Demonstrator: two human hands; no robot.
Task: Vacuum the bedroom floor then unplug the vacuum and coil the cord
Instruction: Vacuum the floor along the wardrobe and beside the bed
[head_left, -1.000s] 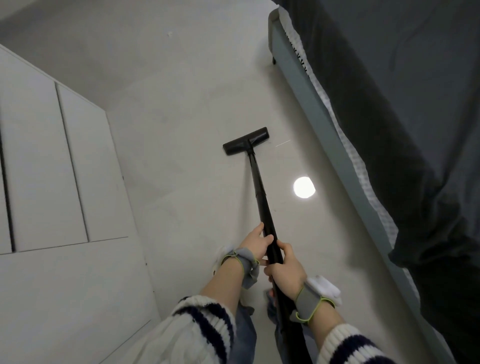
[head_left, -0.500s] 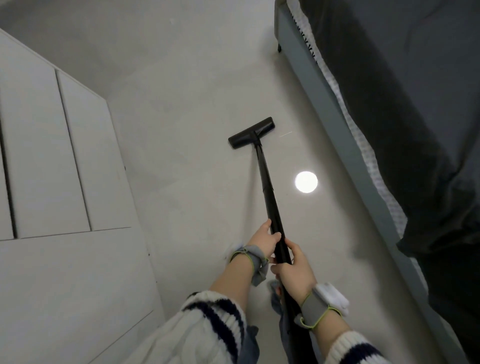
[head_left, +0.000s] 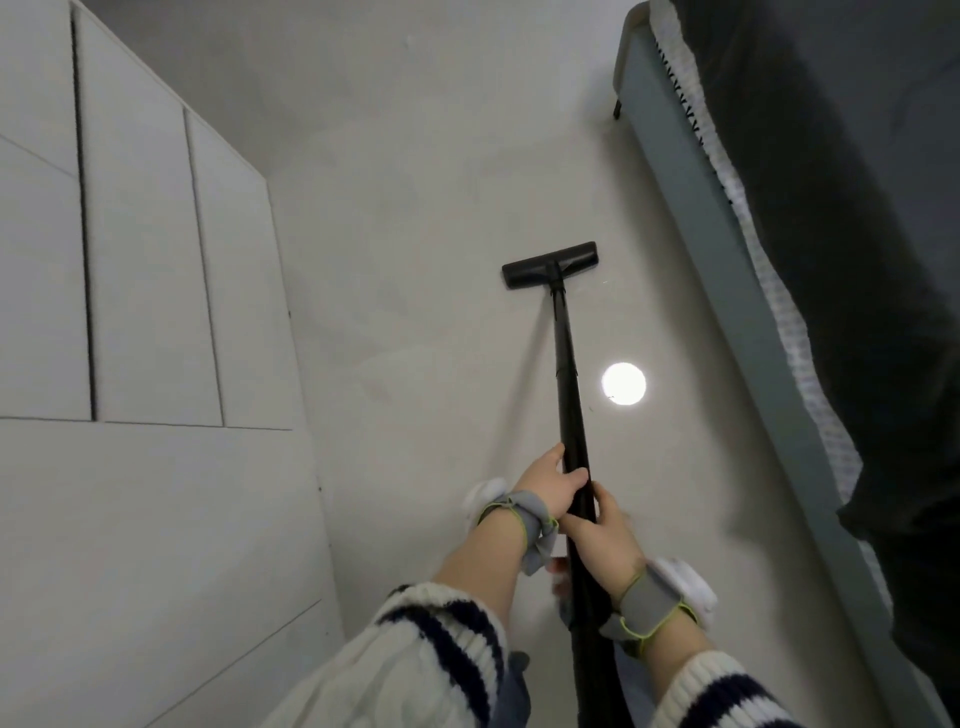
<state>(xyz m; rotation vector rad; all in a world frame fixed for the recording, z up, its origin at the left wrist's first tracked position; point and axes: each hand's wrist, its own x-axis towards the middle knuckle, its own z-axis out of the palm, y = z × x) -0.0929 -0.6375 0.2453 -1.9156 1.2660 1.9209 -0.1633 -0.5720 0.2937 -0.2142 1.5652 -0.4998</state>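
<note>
Both left hand (head_left: 551, 492) and right hand (head_left: 605, 543) grip the vacuum wand (head_left: 569, 395).

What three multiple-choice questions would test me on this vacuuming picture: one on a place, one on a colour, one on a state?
1. Seen from the person, the bed lies on which side of the vacuum head?
A. left
B. right
C. directly beyond it

2. What colour is the wand?
A. white
B. black
C. red

3. The wand is:
A. lying loose on the floor
B. gripped in one hand
C. gripped in both hands

Answers:
1 B, the bed's frame runs along the right edge.
2 B, the wand and the vacuum head are both black.
3 C, the left hand and right hand both curl round it.
</note>
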